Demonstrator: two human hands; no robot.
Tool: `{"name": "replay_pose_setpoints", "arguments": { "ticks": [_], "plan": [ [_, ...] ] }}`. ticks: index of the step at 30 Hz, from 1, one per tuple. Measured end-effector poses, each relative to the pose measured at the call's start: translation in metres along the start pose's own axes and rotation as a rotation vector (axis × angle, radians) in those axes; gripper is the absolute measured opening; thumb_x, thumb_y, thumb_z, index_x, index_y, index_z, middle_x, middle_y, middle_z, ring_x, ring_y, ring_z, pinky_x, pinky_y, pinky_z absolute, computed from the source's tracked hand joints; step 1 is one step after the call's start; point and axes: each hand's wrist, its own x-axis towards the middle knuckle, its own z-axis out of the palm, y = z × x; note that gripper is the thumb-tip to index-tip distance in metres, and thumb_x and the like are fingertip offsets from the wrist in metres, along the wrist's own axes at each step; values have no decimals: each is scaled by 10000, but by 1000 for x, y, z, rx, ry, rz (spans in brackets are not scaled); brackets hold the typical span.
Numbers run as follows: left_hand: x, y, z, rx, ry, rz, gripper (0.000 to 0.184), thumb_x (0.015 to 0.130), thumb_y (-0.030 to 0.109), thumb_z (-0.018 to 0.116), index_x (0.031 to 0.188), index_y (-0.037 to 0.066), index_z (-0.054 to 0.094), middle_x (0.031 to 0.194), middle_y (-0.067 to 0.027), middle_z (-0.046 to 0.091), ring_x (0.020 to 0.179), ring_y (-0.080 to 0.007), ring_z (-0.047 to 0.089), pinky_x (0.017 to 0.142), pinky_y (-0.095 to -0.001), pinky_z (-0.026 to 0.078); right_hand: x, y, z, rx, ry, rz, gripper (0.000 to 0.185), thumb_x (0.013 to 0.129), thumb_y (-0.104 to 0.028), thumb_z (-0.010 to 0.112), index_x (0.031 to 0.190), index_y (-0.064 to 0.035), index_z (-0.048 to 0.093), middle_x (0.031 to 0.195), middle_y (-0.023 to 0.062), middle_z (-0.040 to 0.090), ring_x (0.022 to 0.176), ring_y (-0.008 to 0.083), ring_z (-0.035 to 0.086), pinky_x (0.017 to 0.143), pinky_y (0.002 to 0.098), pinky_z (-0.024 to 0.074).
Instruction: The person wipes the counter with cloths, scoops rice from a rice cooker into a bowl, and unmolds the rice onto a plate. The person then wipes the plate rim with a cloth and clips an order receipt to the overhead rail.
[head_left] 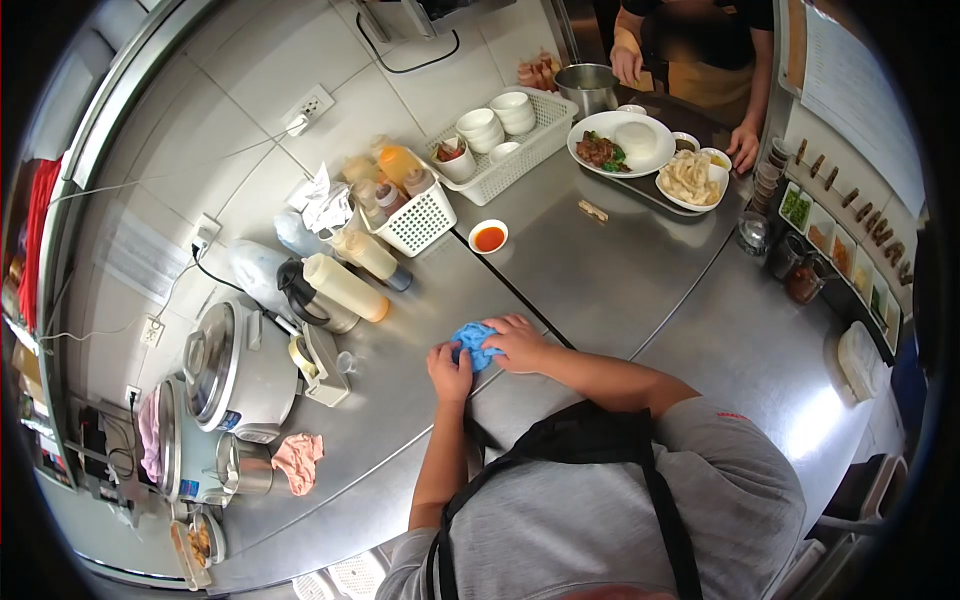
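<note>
A crumpled blue cloth (474,345) is bunched on the steel counter (440,300) in front of me. My left hand (450,373) grips its left side with bent fingers. From the right, my right hand (518,343) is closed over the cloth, fingers curled on its upper edge. The underside of the cloth is hidden. Beyond the hands sits a small white bowl of orange-red sauce (489,237). To the left lie or stand a squeeze bottle of pale liquid (340,285) and a small clear cup (345,362).
Rice cookers (240,365) and a pink cloth (298,463) occupy the left side. White baskets (418,222) line the wall. A co-worker's hand (743,147) is beside a tray with a rice plate (650,150) and a fried-food dish (692,182). Garnish trays (840,255) stand right.
</note>
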Motion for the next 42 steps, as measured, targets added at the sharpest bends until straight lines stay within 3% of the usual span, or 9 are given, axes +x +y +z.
{"name": "replay_pose_setpoints", "arguments": {
  "ticks": [35, 38, 42],
  "plan": [
    [-1, 1, -1, -20, 15, -3, 159, 695, 120, 579, 833, 41, 584, 884, -126, 556, 874, -296, 495, 795, -368, 383, -1, -2, -5, 17, -45, 32, 229, 659, -149, 591, 886, -175, 603, 1173, 95, 441, 1067, 279, 402, 921, 392, 287],
    [-1, 5, -4, -27, 7, -24, 156, 697, 119, 578, 832, 41, 585, 889, -129, 551, 876, -296, 493, 794, -367, 384, -1, -4, -4, 15, -42, 60, 208, 655, -152, 594, 860, -180, 608, 1167, 73, 450, 1078, 263, 395, 940, 438, 257],
    [0, 4, -4, -12, 1, -30, 150, 698, 118, 576, 824, 36, 581, 890, -132, 546, 875, -296, 489, 790, -366, 385, 2, -4, -9, -197, -19, 286, 192, 649, -160, 593, 838, -185, 614, 1157, 39, 459, 1101, 238, 374, 960, 522, 187]
  ]
}}
